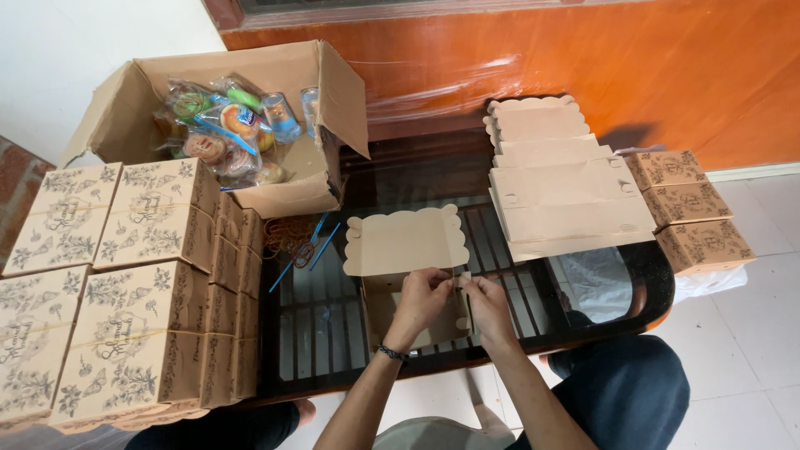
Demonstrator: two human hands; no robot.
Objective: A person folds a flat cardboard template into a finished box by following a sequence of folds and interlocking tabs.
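Kraft box (408, 283) looks light, thin, easily creased; left hand (425, 302) and right hand (487, 307) pinch its right wall's flap, grip clenched.

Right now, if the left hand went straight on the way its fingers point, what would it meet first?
The left hand points up and right, so it would probably first meet the right hand at the wall of the open kraft box; depth is unclear.
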